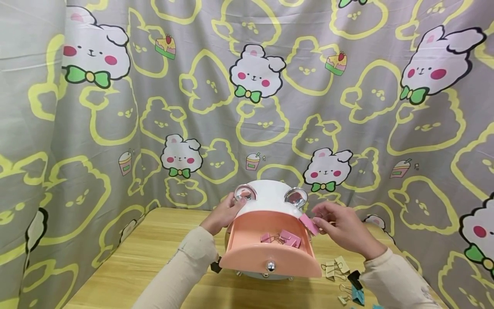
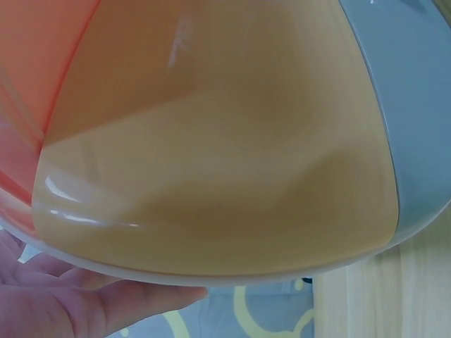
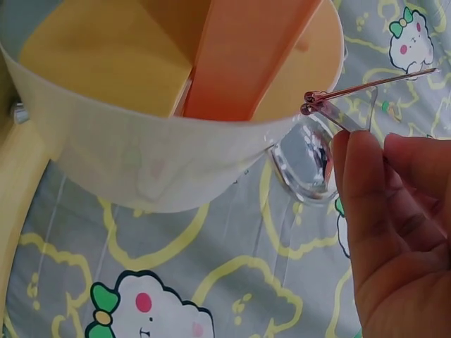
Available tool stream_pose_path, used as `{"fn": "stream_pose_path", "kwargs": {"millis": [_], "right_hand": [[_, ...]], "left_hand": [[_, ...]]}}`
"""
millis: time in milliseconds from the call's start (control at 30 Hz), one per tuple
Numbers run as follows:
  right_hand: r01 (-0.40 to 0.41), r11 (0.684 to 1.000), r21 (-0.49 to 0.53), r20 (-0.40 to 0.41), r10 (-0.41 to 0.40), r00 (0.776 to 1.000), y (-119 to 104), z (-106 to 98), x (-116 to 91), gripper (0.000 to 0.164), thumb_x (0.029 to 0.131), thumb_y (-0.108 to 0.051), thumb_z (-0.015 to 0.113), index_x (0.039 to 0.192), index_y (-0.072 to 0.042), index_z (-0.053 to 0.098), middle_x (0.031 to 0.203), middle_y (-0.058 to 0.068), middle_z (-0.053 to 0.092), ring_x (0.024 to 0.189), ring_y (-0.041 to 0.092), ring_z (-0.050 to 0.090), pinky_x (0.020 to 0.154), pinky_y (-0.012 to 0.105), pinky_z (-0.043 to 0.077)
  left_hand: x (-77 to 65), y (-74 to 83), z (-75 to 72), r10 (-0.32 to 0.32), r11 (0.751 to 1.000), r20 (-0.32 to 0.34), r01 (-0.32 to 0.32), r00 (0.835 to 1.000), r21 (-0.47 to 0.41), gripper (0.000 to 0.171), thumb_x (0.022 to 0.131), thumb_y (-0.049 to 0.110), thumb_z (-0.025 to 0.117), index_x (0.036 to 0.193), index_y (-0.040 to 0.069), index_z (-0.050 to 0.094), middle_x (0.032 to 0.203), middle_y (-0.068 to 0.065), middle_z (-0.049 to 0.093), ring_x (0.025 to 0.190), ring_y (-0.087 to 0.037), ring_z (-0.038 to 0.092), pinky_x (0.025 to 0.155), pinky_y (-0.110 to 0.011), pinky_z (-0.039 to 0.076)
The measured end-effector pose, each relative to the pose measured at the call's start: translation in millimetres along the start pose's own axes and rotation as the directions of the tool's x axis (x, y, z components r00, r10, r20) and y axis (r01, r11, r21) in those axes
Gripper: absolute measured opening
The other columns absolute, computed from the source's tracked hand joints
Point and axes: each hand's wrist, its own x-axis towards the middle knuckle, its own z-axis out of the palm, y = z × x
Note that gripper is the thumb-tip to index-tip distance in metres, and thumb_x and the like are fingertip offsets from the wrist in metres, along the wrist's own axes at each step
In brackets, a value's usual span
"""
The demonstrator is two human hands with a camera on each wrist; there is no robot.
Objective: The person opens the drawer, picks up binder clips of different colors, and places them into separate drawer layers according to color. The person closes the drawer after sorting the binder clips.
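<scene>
A rounded tabletop drawer box [image 1: 268, 195] with a white top and two silver eye-like knobs has its orange drawer [image 1: 270, 259] pulled out. Inside the drawer lie several pink binder clips [image 1: 290, 238]. My left hand [image 1: 225, 213] holds the box's left side by the silver eye, thumb in front; in the left wrist view its fingers are partly hidden behind the rim. Beside the drawer's right edge, my right hand [image 1: 343, 225] pinches a pink binder clip [image 1: 308, 224] between thumb and fingers. The right wrist view shows that clip's wire handle close to the box rim.
Yellow binder clips [image 1: 335, 267] and blue binder clips [image 1: 357, 295] lie on the wooden table [image 1: 173, 244], right of the box and near my right forearm. A grey patterned curtain [image 1: 216, 128] hangs behind the table and along its sides.
</scene>
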Motion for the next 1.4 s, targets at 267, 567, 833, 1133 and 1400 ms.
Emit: {"fn": "stream_pose_path", "kwargs": {"millis": [267, 567, 833, 1133, 1400], "right_hand": [[0.015, 0.999, 0.04, 0.046, -0.017, 0.999, -3, 5, 7, 0.014, 0.088, -0.002, 0.07, 0.096, -0.011, 0.063, 0.073, -0.01, 0.06, 0.058, 0.005, 0.058, 0.051, 0.026, 0.049], [0.012, 0.999, 0.039, 0.074, -0.015, 0.997, -7, 11, 13, 0.013, 0.088, 0.002, 0.068, 0.097, -0.007, 0.065, 0.077, -0.007, 0.063, 0.063, 0.009, 0.062, 0.054, 0.026, 0.052], [0.024, 0.998, 0.053, 0.126, -0.031, 0.992, -11, 13, 18, 0.013, 0.089, 0.0, 0.068, 0.1, -0.006, 0.065, 0.081, -0.003, 0.067, 0.067, 0.009, 0.064, 0.057, 0.026, 0.053], [0.029, 0.999, 0.042, 0.172, -0.036, 0.984, -14, 17, 23, 0.015, 0.09, -0.002, 0.067, 0.105, -0.006, 0.066, 0.087, 0.0, 0.069, 0.071, 0.008, 0.066, 0.062, 0.026, 0.053], [0.011, 0.998, 0.066, 0.199, -0.024, 0.98, -15, 21, 26, 0.014, 0.091, -0.003, 0.066, 0.105, -0.006, 0.065, 0.09, 0.002, 0.069, 0.074, 0.011, 0.067, 0.062, 0.025, 0.054]], "left_hand": [[0.1, -0.8, 0.1, -0.012, 1.0, 0.006, 0.012, 1.0, 0.01, 0.046, 0.101, 0.043, 0.049, 0.131, 0.009, 0.045, 0.116, -0.012, 0.059, 0.103, -0.026, 0.055, 0.091, -0.046, 0.044], [0.2, 1.0, -0.8, -0.021, 1.0, 0.01, 0.021, 1.0, 0.013, 0.045, 0.101, 0.043, 0.049, 0.131, 0.011, 0.045, 0.114, -0.012, 0.059, 0.099, -0.025, 0.056, 0.084, -0.042, 0.046], [-0.5, 0.6, -1.0, -0.025, 0.999, 0.013, 0.025, 1.0, 0.024, 0.048, 0.1, 0.048, 0.049, 0.129, 0.01, 0.045, 0.108, -0.012, 0.06, 0.091, -0.024, 0.058, 0.073, -0.037, 0.049], [0.4, -0.7, -0.6, -0.031, 0.999, 0.012, 0.031, 0.999, 0.007, 0.047, 0.099, 0.047, 0.049, 0.129, 0.011, 0.046, 0.106, -0.011, 0.06, 0.09, -0.023, 0.058, 0.072, -0.036, 0.049], [0.7, -1.4, -1.4, -0.016, 1.0, 0.018, 0.015, 1.0, 0.008, 0.048, 0.1, 0.047, 0.049, 0.132, 0.011, 0.044, 0.112, -0.011, 0.06, 0.096, -0.024, 0.057, 0.083, -0.041, 0.047]]}}
